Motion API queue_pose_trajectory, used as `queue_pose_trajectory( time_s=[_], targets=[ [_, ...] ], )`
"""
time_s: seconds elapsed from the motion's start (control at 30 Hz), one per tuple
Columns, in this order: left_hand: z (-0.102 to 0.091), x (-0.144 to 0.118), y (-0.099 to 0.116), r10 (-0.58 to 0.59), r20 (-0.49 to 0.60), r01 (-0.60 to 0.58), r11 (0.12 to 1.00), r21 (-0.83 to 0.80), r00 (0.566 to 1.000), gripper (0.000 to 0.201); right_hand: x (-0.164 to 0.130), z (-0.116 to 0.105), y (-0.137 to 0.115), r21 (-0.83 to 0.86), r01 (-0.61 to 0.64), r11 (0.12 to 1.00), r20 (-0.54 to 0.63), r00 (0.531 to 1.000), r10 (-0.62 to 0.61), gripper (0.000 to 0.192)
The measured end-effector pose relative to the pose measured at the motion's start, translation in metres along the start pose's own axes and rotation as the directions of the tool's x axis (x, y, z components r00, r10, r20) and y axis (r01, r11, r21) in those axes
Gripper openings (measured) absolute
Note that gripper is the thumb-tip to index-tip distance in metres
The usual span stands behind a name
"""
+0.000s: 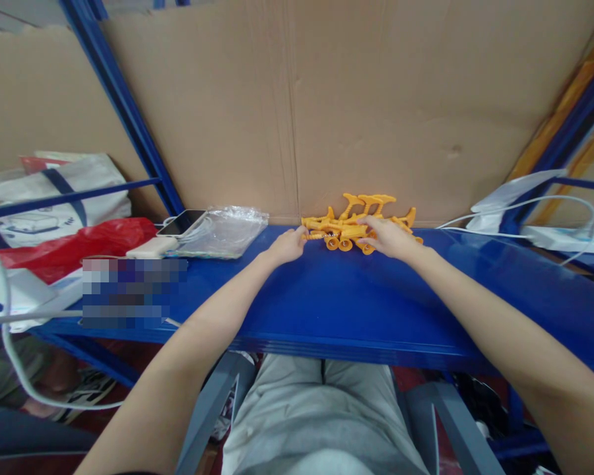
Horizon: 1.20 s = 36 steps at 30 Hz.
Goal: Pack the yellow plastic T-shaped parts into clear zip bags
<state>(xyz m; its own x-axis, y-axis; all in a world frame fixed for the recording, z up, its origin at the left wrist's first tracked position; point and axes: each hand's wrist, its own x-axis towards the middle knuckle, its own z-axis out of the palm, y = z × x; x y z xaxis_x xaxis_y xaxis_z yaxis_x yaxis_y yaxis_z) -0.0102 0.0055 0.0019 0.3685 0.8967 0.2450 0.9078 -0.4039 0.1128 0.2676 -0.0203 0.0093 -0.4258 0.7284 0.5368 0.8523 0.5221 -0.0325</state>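
Blue metal racking frames the head view, with a large sheet of brown cardboard (327, 99) standing as a back wall behind a blue desk (327, 310).

At the far edge of the desk, against the cardboard, lies a cluster of orange plastic parts (349, 227), with rings and fin-like tips pointing up. Both of the person's bare arms reach forward across the desk to it. The left hand (288, 245) is at the left end of the cluster, its fingers curled and its fingertips touching or pinching the end piece. The right hand (389, 237) lies over the right side of the cluster, fingers bent down onto the parts; whether it truly grips them I cannot tell.

Left of the hands, near the back edge, a clear plastic bag (222, 231) lies flat. A phone (181, 223) rests just beside it, and a pale power bank (152, 247) lies in front of the phone. Further left sit a red bag (74, 247) and a white tote (54, 194) with dark straps. A white cable (10, 343) loops down off the left end.

On the right, white cables (534, 208) run toward a white power strip (559, 234).

Below the desk edge, the person's grey trousers (321, 422) show.
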Motion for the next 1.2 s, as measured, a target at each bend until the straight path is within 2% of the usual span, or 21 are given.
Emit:
queue_pose_trajectory(
  time_s=[0.43,0.63,0.83,1.0,1.2],
  targets=[
    [0.000,0.000,0.000,0.014,0.000,-0.014,1.000,-0.016,1.000,0.033,-0.001,0.003,-0.008,0.025,-0.032,0.999,0.028,0.999,0.032,0.038],
    [0.001,-0.001,0.000,0.024,-0.012,-0.024,1.000,-0.013,1.000,0.033,-0.001,0.007,-0.002,0.060,-0.012,0.998,-0.011,1.000,0.013,0.037],
    [0.005,-0.002,0.007,0.094,-0.127,-0.103,0.992,-0.067,0.988,0.030,0.000,0.010,-0.005,0.078,0.038,0.996,-0.001,0.999,-0.038,0.036],
    [0.005,-0.005,0.015,0.192,-0.236,-0.218,0.972,-0.086,0.953,0.026,0.000,0.009,-0.008,0.115,0.044,0.992,-0.030,0.999,-0.041,0.036],
    [0.003,-0.006,0.014,0.216,-0.276,-0.255,0.960,-0.116,0.937,0.020,0.000,0.010,-0.005,0.202,0.028,0.979,-0.041,0.999,-0.020,0.035]
  ],
)
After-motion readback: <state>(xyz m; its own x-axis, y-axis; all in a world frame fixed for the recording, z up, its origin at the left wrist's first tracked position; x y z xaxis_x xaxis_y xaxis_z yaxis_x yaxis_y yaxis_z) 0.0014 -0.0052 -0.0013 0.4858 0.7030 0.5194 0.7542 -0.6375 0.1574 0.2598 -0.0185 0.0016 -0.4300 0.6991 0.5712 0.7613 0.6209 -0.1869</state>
